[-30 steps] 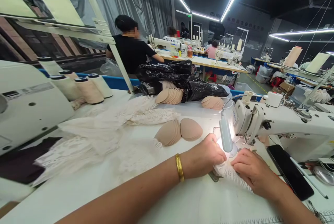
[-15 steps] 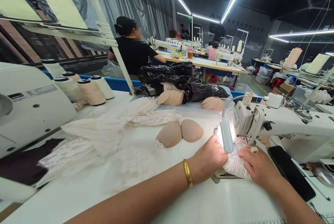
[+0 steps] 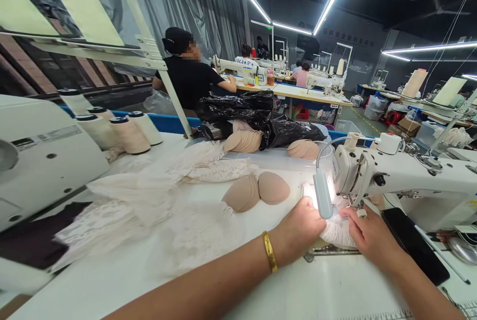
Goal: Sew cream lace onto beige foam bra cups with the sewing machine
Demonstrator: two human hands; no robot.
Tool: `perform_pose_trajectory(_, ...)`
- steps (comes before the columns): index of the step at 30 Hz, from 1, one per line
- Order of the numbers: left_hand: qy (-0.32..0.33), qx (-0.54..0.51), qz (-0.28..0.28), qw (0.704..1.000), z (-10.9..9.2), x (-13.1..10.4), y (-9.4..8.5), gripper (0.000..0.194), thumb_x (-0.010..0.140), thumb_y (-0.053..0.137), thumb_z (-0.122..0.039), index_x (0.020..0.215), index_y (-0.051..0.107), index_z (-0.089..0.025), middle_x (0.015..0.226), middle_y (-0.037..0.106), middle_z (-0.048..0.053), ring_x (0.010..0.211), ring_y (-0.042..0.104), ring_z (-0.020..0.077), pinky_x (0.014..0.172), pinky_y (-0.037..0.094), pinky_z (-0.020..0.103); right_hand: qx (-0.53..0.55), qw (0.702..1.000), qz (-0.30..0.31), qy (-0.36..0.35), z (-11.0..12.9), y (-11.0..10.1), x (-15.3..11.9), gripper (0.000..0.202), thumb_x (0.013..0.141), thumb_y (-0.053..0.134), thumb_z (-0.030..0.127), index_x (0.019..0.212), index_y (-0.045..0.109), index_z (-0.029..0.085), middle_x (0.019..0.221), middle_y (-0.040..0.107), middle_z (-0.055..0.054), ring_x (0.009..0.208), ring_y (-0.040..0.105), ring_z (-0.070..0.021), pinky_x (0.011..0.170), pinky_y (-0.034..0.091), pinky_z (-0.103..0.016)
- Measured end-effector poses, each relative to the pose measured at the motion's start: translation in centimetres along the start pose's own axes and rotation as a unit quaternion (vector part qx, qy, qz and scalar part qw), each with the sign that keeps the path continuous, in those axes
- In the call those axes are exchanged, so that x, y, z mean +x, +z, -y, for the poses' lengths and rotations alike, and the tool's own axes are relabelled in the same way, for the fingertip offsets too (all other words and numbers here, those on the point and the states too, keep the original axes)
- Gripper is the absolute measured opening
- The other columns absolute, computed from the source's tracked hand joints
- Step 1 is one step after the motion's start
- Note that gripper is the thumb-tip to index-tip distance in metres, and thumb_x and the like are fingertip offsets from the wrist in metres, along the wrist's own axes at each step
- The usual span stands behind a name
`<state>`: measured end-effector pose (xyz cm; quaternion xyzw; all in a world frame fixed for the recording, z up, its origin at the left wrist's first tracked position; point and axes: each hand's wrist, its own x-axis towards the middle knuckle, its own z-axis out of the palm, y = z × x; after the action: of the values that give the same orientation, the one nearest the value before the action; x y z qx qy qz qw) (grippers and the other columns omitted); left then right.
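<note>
White lace fabric [image 3: 337, 233] lies bunched under the head of a sewing machine [image 3: 357, 171], lit by a grey gooseneck lamp [image 3: 323, 195]. My left hand [image 3: 303, 225], below a gold bangle, is closed on the lace's left side; the lamp hides part of its fingertips. On the right edge of the same lace, my right hand [image 3: 370, 233] is closed with thumb and forefinger on the cloth near the needle area. The needle itself cannot be made out. Beige bra cups [image 3: 242, 193] lie stacked left of my hands, with another stack [image 3: 274, 187] beside them.
Loose white lace pieces [image 3: 149, 186] spread over the table's left. Thread cones [image 3: 130, 133] stand at back left, near another machine [image 3: 44, 156]. A black plastic bag [image 3: 261, 116] and more cups [image 3: 302, 149] lie behind. A phone [image 3: 415, 245] lies at right. A co-worker [image 3: 188, 71] sits ahead.
The lace between my hands has bunched up more and its front edge sits slightly higher. Both hands keep nearly the same places. The co-worker's forearm ahead has risen a little.
</note>
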<state>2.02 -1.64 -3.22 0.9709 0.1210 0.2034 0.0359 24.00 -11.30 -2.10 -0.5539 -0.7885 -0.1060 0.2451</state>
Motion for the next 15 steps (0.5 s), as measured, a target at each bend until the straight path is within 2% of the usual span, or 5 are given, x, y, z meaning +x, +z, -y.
perform_pose_trajectory(5,-0.022,0.033,0.012,0.999,-0.7,-0.7,-2.9,0.011,0.084,0.065,-0.023,0.075,0.061,-0.019,0.081,0.063,0.004,0.086,0.057,0.0253,0.094,0.038,0.049,0.015,0.999,-0.028,-0.033,0.0,0.7,-0.7,0.035,0.094,0.043,0.008,0.120,0.062,0.020,0.087,0.073,-0.007,0.077,0.064,-0.0255,0.070,0.054,-0.038)
perform_pose_trajectory(8,-0.055,0.034,0.045,0.997,-1.2,-0.7,-3.9,0.015,0.084,0.067,-0.032,0.080,0.062,-0.019,0.086,0.063,0.006,0.085,0.057,0.0266,0.088,0.040,0.047,0.054,0.996,-0.018,-0.062,1.0,0.2,-0.7,0.038,0.096,0.043,0.007,0.128,0.056,0.023,0.104,0.075,-0.009,0.089,0.069,-0.0256,0.079,0.055,-0.041)
perform_pose_trajectory(10,-0.068,0.007,0.063,0.996,-1.6,-0.4,-4.4,0.012,0.082,0.067,-0.029,0.086,0.063,-0.019,0.091,0.065,0.007,0.084,0.058,0.0258,0.079,0.043,0.040,0.089,0.992,0.003,-0.094,2.0,-0.4,-0.5,0.040,0.097,0.046,0.010,0.134,0.051,0.024,0.120,0.072,-0.010,0.108,0.067,-0.0268,0.086,0.055,-0.041)
perform_pose_trajectory(12,-0.050,-0.037,0.080,0.995,-1.9,-0.2,-4.9,0.016,0.079,0.066,-0.023,0.095,0.062,-0.020,0.096,0.066,0.006,0.085,0.059,0.0241,0.075,0.045,0.034,0.109,0.986,0.015,-0.126,2.8,-0.8,-0.3,0.044,0.097,0.050,0.012,0.139,0.048,0.025,0.131,0.067,-0.011,0.121,0.062,-0.0273,0.093,0.053,-0.043)
perform_pose_trajectory(15,-0.005,-0.086,0.124,0.988,-2.2,-0.4,-5.6,0.028,0.073,0.064,-0.014,0.100,0.060,-0.021,0.100,0.066,0.004,0.085,0.060,0.0215,0.072,0.046,0.030,0.117,0.982,0.032,-0.142,3.3,-0.9,0.1,0.049,0.095,0.049,0.007,0.140,0.047,0.025,0.130,0.067,-0.010,0.120,0.061,-0.0253,0.096,0.052,-0.042)
